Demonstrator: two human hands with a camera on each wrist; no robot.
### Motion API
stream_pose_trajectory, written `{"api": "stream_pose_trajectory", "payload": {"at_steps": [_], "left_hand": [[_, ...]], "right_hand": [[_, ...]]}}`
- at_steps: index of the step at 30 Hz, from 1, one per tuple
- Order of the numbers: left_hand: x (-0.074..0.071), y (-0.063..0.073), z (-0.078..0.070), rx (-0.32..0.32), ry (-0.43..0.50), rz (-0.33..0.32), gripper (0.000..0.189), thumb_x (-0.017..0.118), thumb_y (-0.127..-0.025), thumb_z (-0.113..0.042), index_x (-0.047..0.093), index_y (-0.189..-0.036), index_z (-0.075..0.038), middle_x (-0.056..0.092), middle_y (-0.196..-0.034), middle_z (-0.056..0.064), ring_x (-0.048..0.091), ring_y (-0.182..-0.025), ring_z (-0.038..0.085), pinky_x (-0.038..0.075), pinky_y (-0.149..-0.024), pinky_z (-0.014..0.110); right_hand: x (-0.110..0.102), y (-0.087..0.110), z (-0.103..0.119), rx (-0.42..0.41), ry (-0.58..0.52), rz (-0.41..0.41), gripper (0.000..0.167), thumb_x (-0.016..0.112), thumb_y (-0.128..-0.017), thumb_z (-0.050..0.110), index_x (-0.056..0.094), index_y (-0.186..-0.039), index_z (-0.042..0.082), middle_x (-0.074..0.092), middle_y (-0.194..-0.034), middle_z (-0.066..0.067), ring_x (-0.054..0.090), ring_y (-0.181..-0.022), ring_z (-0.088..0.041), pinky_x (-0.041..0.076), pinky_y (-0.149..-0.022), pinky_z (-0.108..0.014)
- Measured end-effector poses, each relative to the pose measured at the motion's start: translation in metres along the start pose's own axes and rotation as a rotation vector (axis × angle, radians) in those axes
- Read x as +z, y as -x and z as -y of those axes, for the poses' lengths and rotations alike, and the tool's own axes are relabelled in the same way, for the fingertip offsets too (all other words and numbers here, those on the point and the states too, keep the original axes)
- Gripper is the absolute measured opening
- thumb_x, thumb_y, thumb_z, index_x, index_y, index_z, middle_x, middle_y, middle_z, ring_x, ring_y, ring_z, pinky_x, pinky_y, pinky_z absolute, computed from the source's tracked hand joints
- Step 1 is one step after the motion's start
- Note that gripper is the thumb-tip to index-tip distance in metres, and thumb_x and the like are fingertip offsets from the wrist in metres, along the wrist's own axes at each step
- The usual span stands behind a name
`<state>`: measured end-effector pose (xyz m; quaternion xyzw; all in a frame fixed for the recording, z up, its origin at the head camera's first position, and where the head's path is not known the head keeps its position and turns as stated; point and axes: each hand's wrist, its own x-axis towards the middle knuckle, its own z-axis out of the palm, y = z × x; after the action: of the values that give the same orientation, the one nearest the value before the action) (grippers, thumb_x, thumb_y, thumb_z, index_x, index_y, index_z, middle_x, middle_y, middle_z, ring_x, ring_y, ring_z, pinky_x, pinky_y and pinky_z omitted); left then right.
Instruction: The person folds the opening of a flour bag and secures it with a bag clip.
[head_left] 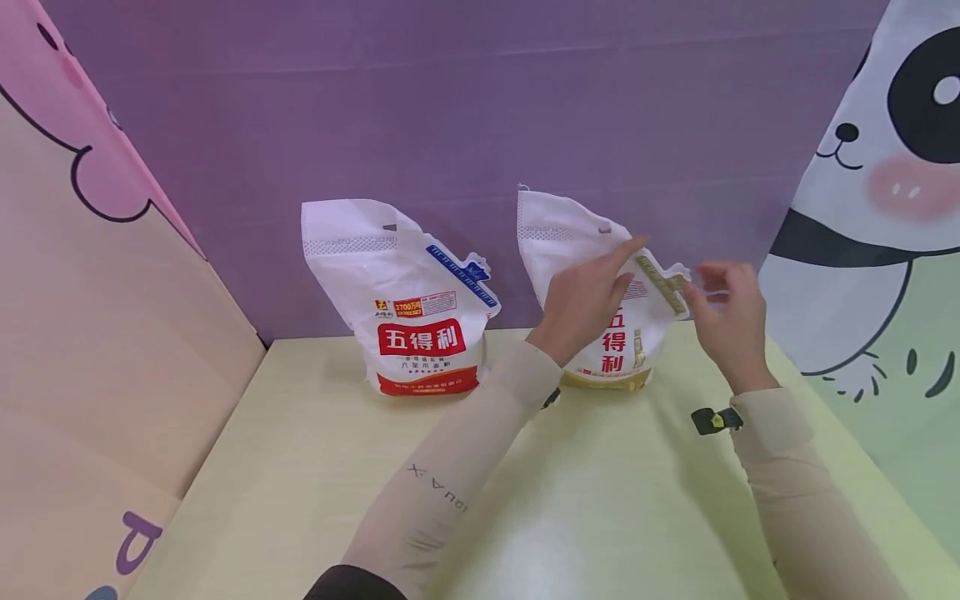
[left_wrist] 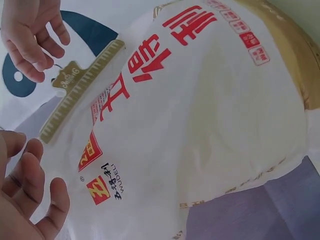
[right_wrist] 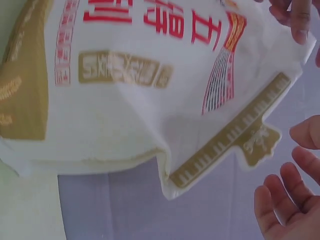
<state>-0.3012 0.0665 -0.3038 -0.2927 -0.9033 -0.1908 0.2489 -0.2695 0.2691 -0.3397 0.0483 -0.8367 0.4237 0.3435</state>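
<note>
A white flour bag (head_left: 633,342) with red lettering and a gold band at its base stands at the right. A gold bag clip (head_left: 662,285) lies aslant across its upper right corner, its crown-shaped tab facing outward. My left hand (head_left: 588,304) is in front of the bag's upper part, its fingers loosely bent and gripping nothing in the left wrist view. Beside the clip's tab is my right hand (head_left: 727,321); a small gap separates its relaxed fingers (right_wrist: 267,205) from the clip in the right wrist view.
A second white flour bag (head_left: 420,367) with a red base band stands to the left, a blue clip (head_left: 465,275) across its corner. Both stand on a pale yellow table (head_left: 315,467) before a purple backdrop (head_left: 465,108). Printed cartoon panels flank the table.
</note>
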Motion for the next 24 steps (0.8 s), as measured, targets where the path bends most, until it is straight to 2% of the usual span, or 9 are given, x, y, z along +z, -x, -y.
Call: {"api": "stream_pose_trajectory", "payload": {"at_steps": [4, 7, 10, 14, 18, 20, 24], "left_hand": [[-0.004, 0.020, 0.004, 0.000, 0.081, -0.038, 0.035, 0.058, -0.105, -0.033, 0.059, -0.140, -0.030, 0.065, -0.074, -0.008, 0.053, -0.060, 0.007, 0.040, -0.053, 0.021], [-0.005, 0.039, 0.008, -0.007, 0.146, -0.045, 0.025, 0.059, -0.104, -0.032, 0.067, -0.127, -0.023, 0.065, -0.075, -0.007, 0.054, -0.062, 0.006, 0.039, -0.054, 0.018], [-0.003, 0.061, 0.014, -0.031, 0.172, -0.012, 0.021, 0.060, -0.104, -0.031, 0.070, -0.119, -0.020, 0.068, -0.080, -0.007, 0.056, -0.067, 0.007, 0.041, -0.056, 0.016], [0.001, 0.090, 0.023, -0.116, 0.179, 0.063, 0.023, 0.061, -0.103, -0.032, 0.069, -0.121, -0.020, 0.071, -0.094, -0.005, 0.060, -0.081, 0.008, 0.047, -0.065, 0.016], [0.001, 0.114, 0.038, -0.210, 0.176, 0.088, 0.026, 0.063, -0.102, -0.035, 0.068, -0.124, -0.024, 0.071, -0.110, -0.004, 0.061, -0.100, 0.012, 0.055, -0.081, 0.025], [-0.002, 0.125, 0.046, -0.240, 0.167, 0.075, 0.027, 0.065, -0.100, -0.035, 0.069, -0.124, -0.024, 0.070, -0.117, -0.002, 0.061, -0.108, 0.015, 0.056, -0.091, 0.032], [-0.012, 0.145, 0.067, -0.278, 0.113, 0.021, 0.029, 0.070, -0.097, -0.033, 0.070, -0.123, -0.021, 0.068, -0.120, 0.002, 0.060, -0.112, 0.022, 0.054, -0.098, 0.042]], "right_hand": [[0.005, 0.016, 0.007, -0.036, -0.035, 0.003, 0.027, 0.063, -0.097, 0.006, 0.061, -0.121, -0.007, 0.059, -0.113, -0.017, 0.050, -0.094, 0.004, 0.044, -0.086, -0.014], [0.011, 0.031, 0.011, -0.075, -0.040, 0.064, 0.024, 0.063, -0.098, 0.005, 0.062, -0.119, -0.006, 0.062, -0.112, -0.019, 0.053, -0.097, -0.002, 0.043, -0.086, -0.014], [0.019, 0.046, 0.012, -0.111, -0.035, 0.124, 0.021, 0.064, -0.097, 0.004, 0.063, -0.117, -0.005, 0.065, -0.113, -0.018, 0.058, -0.101, -0.016, 0.044, -0.088, -0.014], [0.028, 0.061, 0.009, -0.161, -0.006, 0.185, 0.020, 0.067, -0.095, 0.003, 0.065, -0.114, -0.003, 0.067, -0.114, -0.016, 0.059, -0.105, -0.028, 0.046, -0.088, -0.023], [0.033, 0.068, 0.002, -0.208, 0.037, 0.228, 0.023, 0.070, -0.092, 0.003, 0.067, -0.115, 0.000, 0.065, -0.114, -0.017, 0.056, -0.108, -0.033, 0.046, -0.088, -0.040], [0.033, 0.069, -0.003, -0.218, 0.074, 0.240, 0.025, 0.072, -0.091, 0.005, 0.067, -0.115, 0.000, 0.063, -0.115, -0.019, 0.054, -0.111, -0.036, 0.045, -0.090, -0.048], [0.027, 0.071, -0.015, -0.189, 0.170, 0.250, 0.031, 0.075, -0.090, 0.011, 0.066, -0.117, -0.001, 0.059, -0.119, -0.022, 0.050, -0.117, -0.040, 0.043, -0.095, -0.055]]}}
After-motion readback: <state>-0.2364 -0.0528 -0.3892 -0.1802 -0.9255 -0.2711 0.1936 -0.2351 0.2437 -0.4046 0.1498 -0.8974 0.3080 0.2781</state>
